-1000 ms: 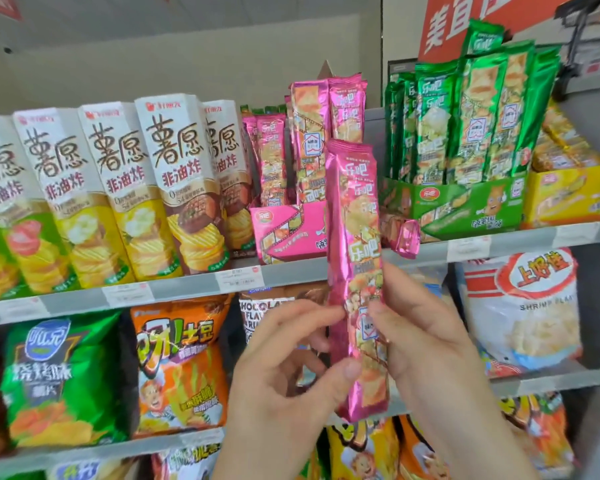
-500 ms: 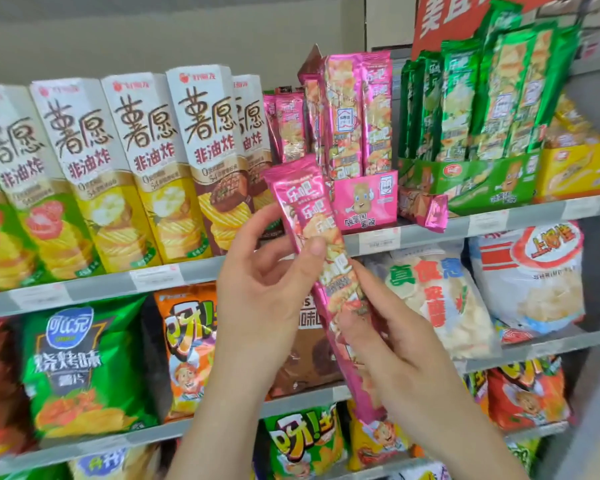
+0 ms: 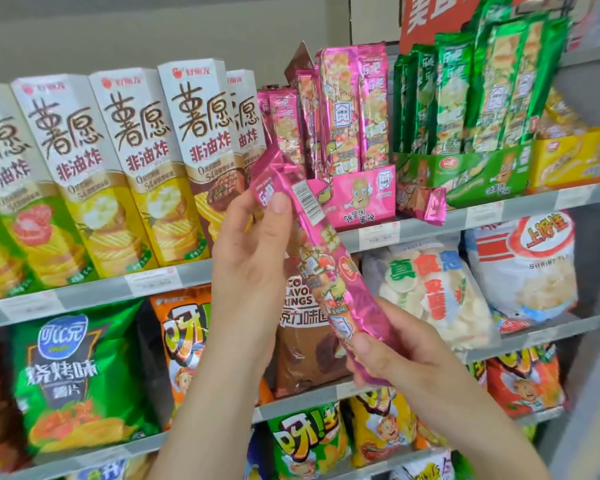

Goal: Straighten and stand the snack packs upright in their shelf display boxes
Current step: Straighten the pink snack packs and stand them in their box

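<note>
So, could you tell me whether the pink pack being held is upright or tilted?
Tilted: the pink pack slants up-left, left hand gripping its top, right hand its bottom.

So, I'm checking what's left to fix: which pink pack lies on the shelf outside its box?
The pink pack lying between the pink display box and the green display box; the other shelved ones stand inside the pink box.
</note>
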`<state>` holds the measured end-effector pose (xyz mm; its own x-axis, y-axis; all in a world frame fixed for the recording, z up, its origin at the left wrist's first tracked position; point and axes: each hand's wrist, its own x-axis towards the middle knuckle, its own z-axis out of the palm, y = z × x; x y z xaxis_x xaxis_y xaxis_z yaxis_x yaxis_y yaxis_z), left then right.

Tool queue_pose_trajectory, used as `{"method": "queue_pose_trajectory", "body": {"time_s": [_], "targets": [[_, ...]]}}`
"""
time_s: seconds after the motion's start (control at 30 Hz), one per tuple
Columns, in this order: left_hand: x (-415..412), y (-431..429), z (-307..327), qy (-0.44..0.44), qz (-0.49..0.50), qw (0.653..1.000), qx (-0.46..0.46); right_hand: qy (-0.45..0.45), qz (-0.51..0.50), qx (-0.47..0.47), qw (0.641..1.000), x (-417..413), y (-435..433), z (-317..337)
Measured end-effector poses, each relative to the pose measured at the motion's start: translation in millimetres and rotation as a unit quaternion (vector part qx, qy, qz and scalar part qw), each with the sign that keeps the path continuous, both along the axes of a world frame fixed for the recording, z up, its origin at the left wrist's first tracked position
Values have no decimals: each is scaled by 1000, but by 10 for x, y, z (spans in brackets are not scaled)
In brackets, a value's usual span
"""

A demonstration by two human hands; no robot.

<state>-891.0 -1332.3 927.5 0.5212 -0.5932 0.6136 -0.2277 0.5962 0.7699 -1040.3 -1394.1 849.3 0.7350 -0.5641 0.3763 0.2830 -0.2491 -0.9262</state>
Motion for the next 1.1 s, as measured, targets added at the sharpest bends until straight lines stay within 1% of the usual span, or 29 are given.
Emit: {"method": "queue_pose_trajectory", "body": {"time_s": [0.17, 0.23, 0.3, 0.37, 0.47, 0.57, 0.67, 0.7, 0.77, 0.83, 0.9, 0.97, 1.03, 1.1], "targets": [[-29, -30, 77, -1, 15, 1000, 1, -13, -26, -56, 998, -6, -10, 28], [-27, -47, 98, 38, 17, 999, -3, -4, -27, -63, 998, -65, -42, 49], [-6, -64, 119, 96, 16, 995, -6, 10, -17, -63, 998, -158, -65, 88], [38, -78, 125, 146, -9, 989, -14, 0, -21, -39, 999, -256, -91, 123], [109, -86, 73, 143, -37, 988, -36, -75, -95, 10, 993, -339, -192, 150], [207, -63, -15, 125, -64, 989, -44, -183, -167, 88, 965, -364, -345, 147], [308, 3, -81, 118, -117, 986, 17, -243, -205, 90, 944, -364, -426, 176], [321, 25, -91, 109, -119, 986, 43, -255, -210, 85, 940, -364, -441, 187], [315, 61, -106, 76, -80, 990, 84, -269, -210, 77, 937, -359, -456, 212], [302, 74, -125, 39, -48, 995, 84, -267, -201, 77, 939, -349, -450, 239], [300, 97, -141, 36, -47, 997, 59, -245, -186, 83, 948, -330, -426, 257], [313, 116, -140, 38, -50, 997, 36, -172, -190, 76, 964, -310, -382, 296], [327, 124, -141, 32, -54, 998, 15, -103, -206, 61, 971, -298, -363, 311], [345, 139, -135, 44, -65, 997, -4, -104, -215, 53, 970, -292, -364, 317]]}}
